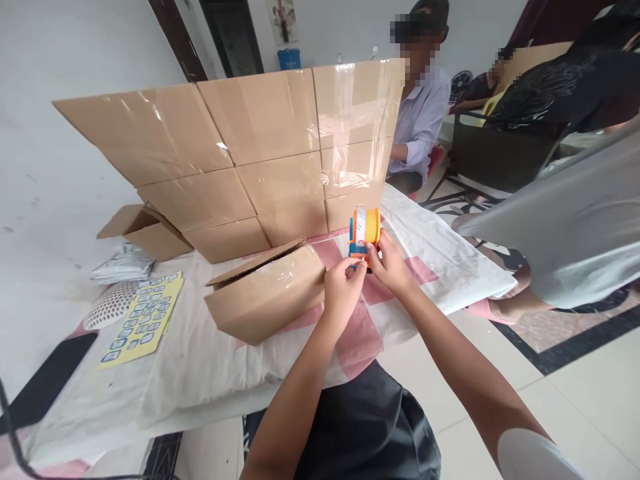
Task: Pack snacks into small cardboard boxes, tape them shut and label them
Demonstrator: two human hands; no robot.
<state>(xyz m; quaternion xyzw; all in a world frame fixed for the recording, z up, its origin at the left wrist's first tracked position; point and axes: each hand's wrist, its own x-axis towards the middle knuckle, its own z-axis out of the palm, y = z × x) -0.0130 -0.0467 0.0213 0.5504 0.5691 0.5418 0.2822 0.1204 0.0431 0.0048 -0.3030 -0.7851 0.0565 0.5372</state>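
The left hand (343,291) and right hand (391,265) grasp the tape dispenser (371,227), just right of the near carton (270,293), whose flap gapes unsealed, while stacked boxes (280,183) behind look taped.

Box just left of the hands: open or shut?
Not fully shut: the box shows a dark gap along its top edge; how far, cannot tell.

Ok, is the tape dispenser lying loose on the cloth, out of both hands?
No, the right hand holds the tape dispenser, and the left hand is at its lower end.
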